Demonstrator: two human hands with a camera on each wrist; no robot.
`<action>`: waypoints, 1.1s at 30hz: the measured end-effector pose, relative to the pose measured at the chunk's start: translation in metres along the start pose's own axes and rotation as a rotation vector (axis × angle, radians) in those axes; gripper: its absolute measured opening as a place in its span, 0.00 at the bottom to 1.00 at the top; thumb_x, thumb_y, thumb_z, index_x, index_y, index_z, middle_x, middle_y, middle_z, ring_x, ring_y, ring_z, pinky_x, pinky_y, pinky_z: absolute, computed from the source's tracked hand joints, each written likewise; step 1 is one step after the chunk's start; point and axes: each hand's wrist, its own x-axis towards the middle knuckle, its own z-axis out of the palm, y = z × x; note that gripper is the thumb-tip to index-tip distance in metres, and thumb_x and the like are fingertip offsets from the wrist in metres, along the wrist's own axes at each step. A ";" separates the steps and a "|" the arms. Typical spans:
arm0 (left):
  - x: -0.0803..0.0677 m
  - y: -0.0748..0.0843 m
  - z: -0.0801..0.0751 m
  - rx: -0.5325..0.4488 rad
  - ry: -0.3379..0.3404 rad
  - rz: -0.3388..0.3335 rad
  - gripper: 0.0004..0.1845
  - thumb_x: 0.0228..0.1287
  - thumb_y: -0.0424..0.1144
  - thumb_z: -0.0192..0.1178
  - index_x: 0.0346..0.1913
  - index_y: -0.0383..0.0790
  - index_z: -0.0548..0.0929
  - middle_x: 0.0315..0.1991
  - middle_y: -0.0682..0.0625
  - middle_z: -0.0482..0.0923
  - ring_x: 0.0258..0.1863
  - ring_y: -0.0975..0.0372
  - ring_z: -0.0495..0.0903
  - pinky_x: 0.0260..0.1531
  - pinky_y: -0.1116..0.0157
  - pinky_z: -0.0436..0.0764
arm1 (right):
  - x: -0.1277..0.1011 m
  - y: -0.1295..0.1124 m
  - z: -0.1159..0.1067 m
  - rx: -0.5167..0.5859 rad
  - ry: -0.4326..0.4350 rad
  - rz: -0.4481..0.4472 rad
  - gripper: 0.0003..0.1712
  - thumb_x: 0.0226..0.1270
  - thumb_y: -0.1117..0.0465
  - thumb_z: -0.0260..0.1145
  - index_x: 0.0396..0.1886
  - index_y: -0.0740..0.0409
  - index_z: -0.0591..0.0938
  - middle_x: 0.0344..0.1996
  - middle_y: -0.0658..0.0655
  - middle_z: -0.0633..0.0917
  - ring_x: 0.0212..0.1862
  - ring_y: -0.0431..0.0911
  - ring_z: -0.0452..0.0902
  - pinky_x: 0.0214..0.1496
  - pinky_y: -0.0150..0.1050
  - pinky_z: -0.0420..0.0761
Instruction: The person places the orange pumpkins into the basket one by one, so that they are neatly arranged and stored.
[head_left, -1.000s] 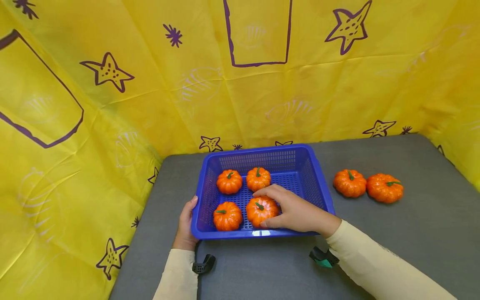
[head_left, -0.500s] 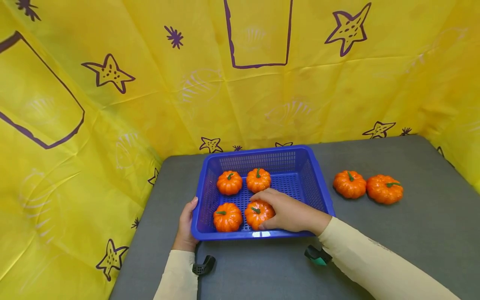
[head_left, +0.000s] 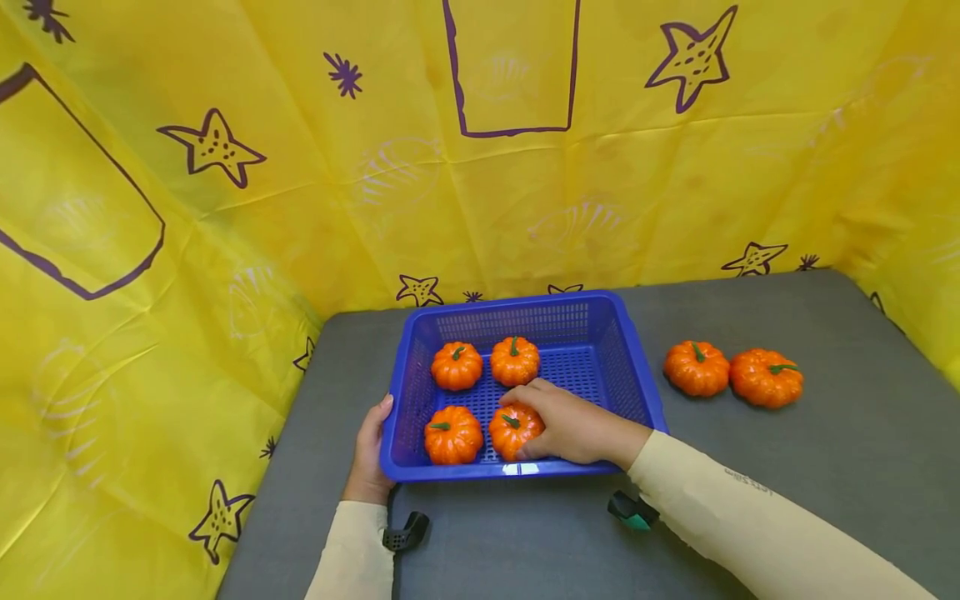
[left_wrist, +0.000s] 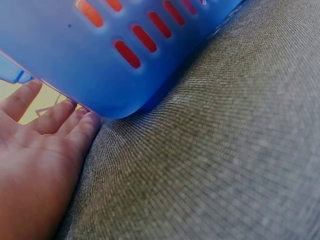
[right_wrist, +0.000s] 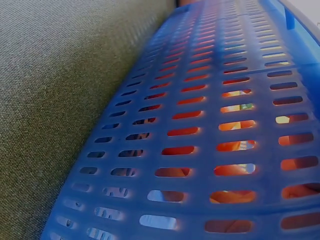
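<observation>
Bracing near-left corner of blue basket (head_left: 633, 379), left hand (head_left: 369, 457) lay flat against outer wall, fingers straight, likely to stop it sliding on grey table (head_left: 787, 467). Inside basket sat four pumpkins: two far, two near. Right hand (head_left: 573, 429) reached over near rim, fingers curled round near-right pumpkin (head_left: 512, 429) (grip from above, stem left showing). Two loose pumpkins (head_left: 731, 373) waited on table right of basket, touching each other. Yellow star-printed sheet (head_left: 225, 208) backed scene.
</observation>
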 end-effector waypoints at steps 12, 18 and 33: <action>-0.001 0.001 0.002 0.008 0.023 -0.015 0.26 0.85 0.57 0.43 0.71 0.47 0.74 0.61 0.48 0.83 0.55 0.58 0.83 0.57 0.59 0.82 | 0.000 0.000 0.000 0.007 -0.016 0.028 0.38 0.64 0.58 0.84 0.72 0.55 0.80 0.61 0.61 0.78 0.57 0.54 0.78 0.62 0.59 0.78; -0.001 0.001 0.002 0.009 0.035 -0.028 0.26 0.84 0.57 0.42 0.72 0.47 0.73 0.61 0.48 0.83 0.54 0.59 0.83 0.57 0.59 0.82 | 0.002 0.001 0.000 0.019 -0.025 0.058 0.38 0.66 0.58 0.83 0.73 0.55 0.79 0.63 0.61 0.77 0.59 0.55 0.77 0.65 0.59 0.77; -0.001 0.000 0.002 0.010 0.039 -0.019 0.26 0.84 0.57 0.44 0.71 0.47 0.73 0.60 0.48 0.83 0.53 0.59 0.83 0.56 0.59 0.83 | -0.002 0.002 -0.004 0.065 0.045 0.030 0.41 0.66 0.59 0.81 0.77 0.55 0.76 0.69 0.64 0.76 0.66 0.56 0.74 0.70 0.58 0.73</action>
